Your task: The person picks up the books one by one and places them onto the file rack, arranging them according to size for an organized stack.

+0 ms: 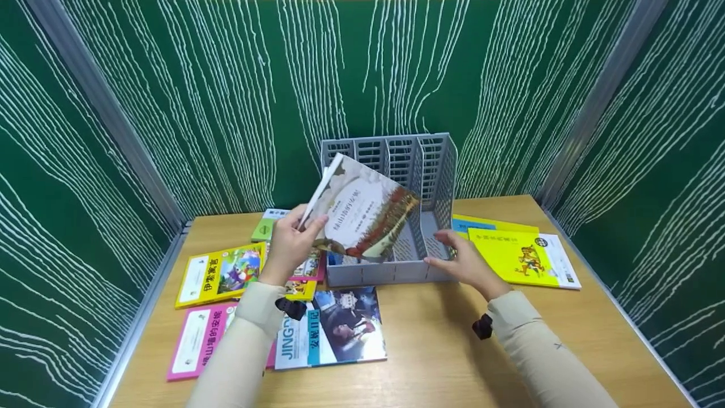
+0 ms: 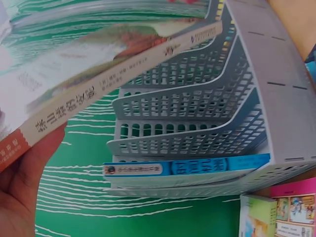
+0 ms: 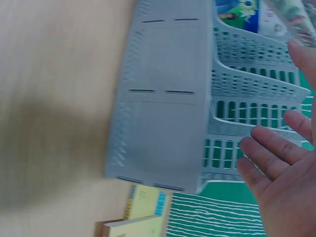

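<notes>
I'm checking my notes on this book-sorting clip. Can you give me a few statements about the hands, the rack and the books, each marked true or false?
1. The left hand holds a book above the grey file rack. True.
2. The right hand grips a yellow book. False: it is open beside the rack's front right corner, and the yellow book lies on the table.
3. The rack already holds a blue-spined book. True.
4. The rack lies tipped over. False: it stands upright.
</notes>
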Demonstrator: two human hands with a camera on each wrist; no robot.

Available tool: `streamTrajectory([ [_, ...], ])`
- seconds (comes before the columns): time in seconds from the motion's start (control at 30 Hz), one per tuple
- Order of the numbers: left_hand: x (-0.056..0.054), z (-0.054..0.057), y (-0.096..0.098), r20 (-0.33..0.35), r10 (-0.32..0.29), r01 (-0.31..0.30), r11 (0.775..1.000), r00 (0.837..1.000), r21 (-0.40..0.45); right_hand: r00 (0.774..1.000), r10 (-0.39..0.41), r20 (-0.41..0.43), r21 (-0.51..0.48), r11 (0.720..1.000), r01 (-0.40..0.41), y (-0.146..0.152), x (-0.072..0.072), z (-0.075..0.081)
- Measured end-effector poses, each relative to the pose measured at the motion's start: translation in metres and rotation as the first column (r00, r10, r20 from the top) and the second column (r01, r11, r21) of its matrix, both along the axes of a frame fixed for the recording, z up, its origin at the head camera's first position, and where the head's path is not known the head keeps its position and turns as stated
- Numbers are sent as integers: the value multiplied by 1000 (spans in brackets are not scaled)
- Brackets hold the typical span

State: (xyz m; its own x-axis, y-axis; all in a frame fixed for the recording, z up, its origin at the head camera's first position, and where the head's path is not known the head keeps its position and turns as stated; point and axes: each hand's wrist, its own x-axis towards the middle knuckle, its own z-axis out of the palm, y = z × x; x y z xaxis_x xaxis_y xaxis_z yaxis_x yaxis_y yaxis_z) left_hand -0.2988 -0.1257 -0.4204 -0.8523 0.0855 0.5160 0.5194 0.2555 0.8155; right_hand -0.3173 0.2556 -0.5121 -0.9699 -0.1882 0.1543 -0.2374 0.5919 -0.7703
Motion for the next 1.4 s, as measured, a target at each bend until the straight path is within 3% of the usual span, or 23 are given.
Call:
streamTrajectory([
  [0.27, 6, 5, -2, -97, 130, -126, 991, 987, 49, 1000, 21, 22, 118, 993, -23, -5, -5, -21],
  [0.53, 15, 6, -3, -158, 263, -256, 964, 952, 66, 998, 64, -26, 290, 955, -54, -12, -10, -35],
  [0.73, 21, 10, -2, -226, 339, -337, 940, 913, 51, 999, 26, 31, 397, 917, -36, -17, -13, -38],
  [1.03, 21, 10, -1, -276, 408, -422, 907, 870, 10, 987, -30, 159, 375, 926, -33, -18, -17, -36],
  [1.13, 19, 9, 0, -286, 422, -443, 896, 860, -9, 984, -38, 176, 375, 927, -32, -19, -18, -35],
  [1.3, 16, 5, 6, -331, 464, -506, 862, 821, -46, 986, -24, 168, 363, 931, -39, -19, -19, -34],
  [1.4, 13, 2, 12, -348, 470, -520, 852, 811, -60, 985, -27, 169, 362, 931, -36, -19, -19, -34],
])
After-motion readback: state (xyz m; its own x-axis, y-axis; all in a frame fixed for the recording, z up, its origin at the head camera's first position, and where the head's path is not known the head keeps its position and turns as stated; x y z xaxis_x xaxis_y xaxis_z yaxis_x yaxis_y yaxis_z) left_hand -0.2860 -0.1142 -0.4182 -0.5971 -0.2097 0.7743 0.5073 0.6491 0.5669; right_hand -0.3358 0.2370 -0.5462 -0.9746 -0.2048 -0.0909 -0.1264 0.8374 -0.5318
